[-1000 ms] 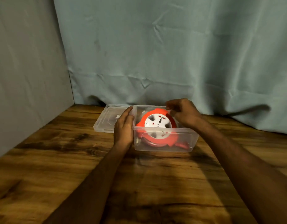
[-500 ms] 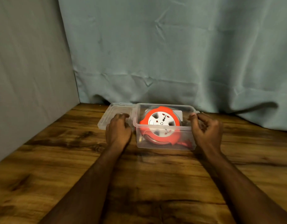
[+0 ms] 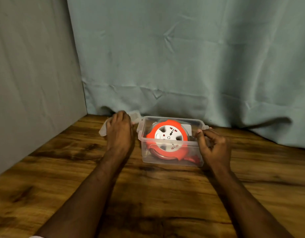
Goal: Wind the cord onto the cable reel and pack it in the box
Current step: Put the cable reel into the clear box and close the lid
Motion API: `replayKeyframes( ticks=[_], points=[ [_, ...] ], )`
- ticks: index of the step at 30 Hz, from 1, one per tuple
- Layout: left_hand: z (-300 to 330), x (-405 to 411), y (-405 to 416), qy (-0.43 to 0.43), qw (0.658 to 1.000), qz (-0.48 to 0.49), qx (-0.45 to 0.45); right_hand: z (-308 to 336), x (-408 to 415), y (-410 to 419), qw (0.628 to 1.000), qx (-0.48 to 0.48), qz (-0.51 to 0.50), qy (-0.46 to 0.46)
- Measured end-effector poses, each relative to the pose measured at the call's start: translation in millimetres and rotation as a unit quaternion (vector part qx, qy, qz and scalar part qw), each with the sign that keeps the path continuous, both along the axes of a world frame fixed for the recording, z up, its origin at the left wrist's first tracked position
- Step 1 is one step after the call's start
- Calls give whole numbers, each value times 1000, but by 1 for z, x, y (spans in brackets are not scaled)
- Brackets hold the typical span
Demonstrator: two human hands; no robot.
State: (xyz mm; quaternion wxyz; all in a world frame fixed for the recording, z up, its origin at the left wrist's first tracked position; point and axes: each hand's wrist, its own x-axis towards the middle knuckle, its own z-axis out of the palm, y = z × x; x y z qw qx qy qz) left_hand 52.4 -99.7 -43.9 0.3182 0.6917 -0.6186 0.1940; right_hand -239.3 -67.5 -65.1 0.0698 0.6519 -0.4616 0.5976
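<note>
The cable reel (image 3: 168, 137) sits inside the box (image 3: 170, 159). My left hand (image 3: 120, 133) closes on the lid (image 3: 135, 115) at nine o'clock; my right hand (image 3: 212, 143), fingers loosely curled, steadies the box's three-o'clock rim. I should lift the lid level and seat the corners squarely.

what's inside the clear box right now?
The orange cable reel sits tilted in the clear box, white socket face up. A red piece lies by its lower right. The wound cord and the box floor under the reel are hidden.

orange cable reel (image 3: 168, 138) tilted inside clear box (image 3: 172, 160)
</note>
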Motion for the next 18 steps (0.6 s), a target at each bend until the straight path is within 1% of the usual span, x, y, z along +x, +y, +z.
replayKeyframes(
  ticks=[1, 3, 7, 8, 9, 11, 13, 14, 15, 17, 18],
  points=[
    [12, -1, 0, 18, 1000, -8, -15, 0, 0, 1, 1000, -5, -1, 1],
    [38, 2, 2, 80, 994, -29, -62, 1, 0, 3, 1000, -18, -6, 12],
    [92, 8, 15, 187, 962, -104, -169, 4, 0, 4, 1000, -19, -8, 18],
    [106, 7, 21, 233, 943, -138, -194, 3, 0, 4, 1000, -19, -4, 17],
    [119, 7, 25, 294, 915, -177, -214, 3, 1, 4, 1000, -19, -3, 18],
    [137, 7, 28, 418, 844, -245, -229, 3, 4, 4, 1000, -24, 5, 3],
    [141, 6, 24, 532, 780, -270, -189, 5, 7, 6, 997, -57, 19, -38],
    [137, 2, 19, 577, 760, -264, -144, 5, 8, 6, 995, -81, 27, -57],
    [128, -4, 15, 609, 748, -251, -86, 6, 9, 7, 992, -99, 35, -72],
    [103, -19, 10, 640, 733, -229, 16, 4, 9, 8, 990, -100, 47, -88],
    [89, -23, 8, 641, 735, -215, 44, 3, 9, 8, 991, -90, 49, -91]
  ],
)
